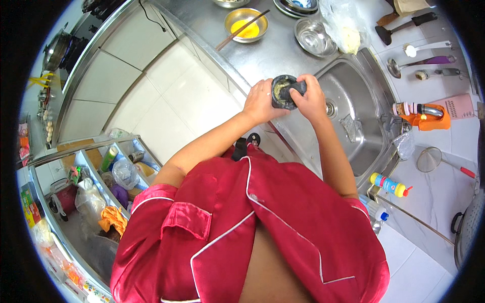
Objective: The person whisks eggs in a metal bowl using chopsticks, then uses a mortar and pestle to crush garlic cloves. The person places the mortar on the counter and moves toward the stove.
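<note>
A dark stone mortar (279,103) with pale greenish mash inside stands at the counter's edge beside the sink. My left hand (262,101) is wrapped around its left side and steadies it. In my right hand (311,99) is a dark stone pestle (298,88), whose end sits in the mortar's bowl against the mash. Farther up the steel counter is a metal bowl (229,23) of beaten yellow egg, with wooden chopsticks (242,30) laid across it.
Right of my right hand lies the steel sink (341,159) with a crumpled clear plastic piece. Beyond the mortar are a steel bowl (312,37) and a plastic bag (350,36). Utensils, among them a ladle (394,68), hang on the right wall. An open drawer (85,159) stands at the left.
</note>
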`<move>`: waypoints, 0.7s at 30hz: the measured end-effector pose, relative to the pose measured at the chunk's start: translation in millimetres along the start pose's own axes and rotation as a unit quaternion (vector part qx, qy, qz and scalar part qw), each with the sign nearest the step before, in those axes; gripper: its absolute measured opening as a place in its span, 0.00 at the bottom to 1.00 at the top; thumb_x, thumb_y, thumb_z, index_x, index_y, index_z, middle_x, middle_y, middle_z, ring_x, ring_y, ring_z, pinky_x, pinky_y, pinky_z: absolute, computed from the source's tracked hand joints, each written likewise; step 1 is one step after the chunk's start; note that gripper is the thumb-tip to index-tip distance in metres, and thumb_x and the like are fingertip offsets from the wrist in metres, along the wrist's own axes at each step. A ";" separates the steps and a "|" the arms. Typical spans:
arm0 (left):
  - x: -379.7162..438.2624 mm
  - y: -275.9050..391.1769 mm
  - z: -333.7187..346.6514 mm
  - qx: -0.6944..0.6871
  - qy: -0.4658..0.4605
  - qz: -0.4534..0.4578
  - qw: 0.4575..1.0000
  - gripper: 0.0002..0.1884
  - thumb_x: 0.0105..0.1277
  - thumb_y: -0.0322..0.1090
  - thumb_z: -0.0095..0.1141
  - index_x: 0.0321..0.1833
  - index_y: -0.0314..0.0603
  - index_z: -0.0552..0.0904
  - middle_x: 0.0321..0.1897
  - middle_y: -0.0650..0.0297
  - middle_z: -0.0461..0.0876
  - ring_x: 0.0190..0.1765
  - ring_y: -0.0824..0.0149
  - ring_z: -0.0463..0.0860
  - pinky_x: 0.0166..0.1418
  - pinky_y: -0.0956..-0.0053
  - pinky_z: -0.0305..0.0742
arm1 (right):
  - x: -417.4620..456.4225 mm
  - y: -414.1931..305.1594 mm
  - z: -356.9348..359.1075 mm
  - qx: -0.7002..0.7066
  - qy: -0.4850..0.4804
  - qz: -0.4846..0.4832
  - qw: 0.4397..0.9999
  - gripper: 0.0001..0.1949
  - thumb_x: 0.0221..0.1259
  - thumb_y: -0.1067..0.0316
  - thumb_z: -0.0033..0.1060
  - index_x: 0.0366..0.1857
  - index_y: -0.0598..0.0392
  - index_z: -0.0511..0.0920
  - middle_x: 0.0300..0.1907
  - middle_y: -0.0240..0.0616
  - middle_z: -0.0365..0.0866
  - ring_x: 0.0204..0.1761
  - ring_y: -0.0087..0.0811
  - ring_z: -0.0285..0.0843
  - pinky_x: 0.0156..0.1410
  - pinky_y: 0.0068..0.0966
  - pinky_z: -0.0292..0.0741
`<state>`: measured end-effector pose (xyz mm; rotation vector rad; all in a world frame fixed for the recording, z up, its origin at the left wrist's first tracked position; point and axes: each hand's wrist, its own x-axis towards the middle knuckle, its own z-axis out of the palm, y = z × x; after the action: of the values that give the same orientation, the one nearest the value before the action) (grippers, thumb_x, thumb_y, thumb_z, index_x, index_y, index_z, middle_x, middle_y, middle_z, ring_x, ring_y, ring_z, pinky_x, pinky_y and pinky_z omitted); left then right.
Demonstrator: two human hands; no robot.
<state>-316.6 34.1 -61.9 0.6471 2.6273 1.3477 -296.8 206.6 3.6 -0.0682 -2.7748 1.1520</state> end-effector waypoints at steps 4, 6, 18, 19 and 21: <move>1.3 -0.9 3.8 0.024 0.030 0.004 0.999 0.51 0.40 0.50 0.81 0.66 0.32 0.68 0.55 0.46 0.76 0.63 0.46 0.73 0.69 0.57 0.68 | -1.0 4.0 -10.7 -0.012 0.042 -0.026 0.999 0.16 0.51 0.66 0.70 0.45 0.49 0.77 0.42 0.40 0.78 0.28 0.36 0.76 0.40 0.35 0.75; 2.8 -0.6 2.9 0.010 0.014 0.004 1.000 0.52 0.40 0.50 0.81 0.66 0.31 0.67 0.56 0.45 0.76 0.63 0.46 0.73 0.70 0.57 0.68 | -3.1 1.3 -7.1 -0.035 0.087 -0.081 0.992 0.16 0.51 0.66 0.70 0.45 0.50 0.77 0.42 0.40 0.78 0.29 0.37 0.76 0.39 0.34 0.75; -0.1 -9.1 11.7 -0.086 0.070 0.019 0.994 0.40 0.35 0.43 0.81 0.53 0.36 0.75 0.46 0.47 0.81 0.52 0.44 0.81 0.56 0.57 0.78 | -7.3 15.7 9.4 -0.018 0.021 -0.136 0.990 0.18 0.48 0.72 0.69 0.45 0.54 0.78 0.43 0.41 0.80 0.45 0.40 0.80 0.52 0.33 0.76; 0.0 -2.2 6.6 -0.115 0.051 -0.016 0.992 0.41 0.37 0.42 0.82 0.57 0.37 0.78 0.47 0.48 0.83 0.52 0.45 0.83 0.58 0.59 0.78 | -6.7 20.1 7.9 0.002 0.014 -0.136 0.991 0.18 0.48 0.72 0.69 0.46 0.56 0.78 0.43 0.42 0.80 0.48 0.41 0.80 0.55 0.33 0.76; -3.8 4.6 2.1 -0.081 0.069 0.016 0.994 0.39 0.36 0.42 0.81 0.54 0.37 0.78 0.45 0.49 0.84 0.50 0.46 0.84 0.56 0.59 0.79 | -15.1 20.8 4.5 0.053 0.024 -0.094 0.994 0.19 0.47 0.73 0.69 0.47 0.58 0.77 0.45 0.42 0.81 0.50 0.41 0.80 0.58 0.34 0.76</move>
<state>-311.1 36.5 -59.8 0.5959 2.5829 1.6520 -282.7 216.7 -15.9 0.1698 -2.6064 1.2292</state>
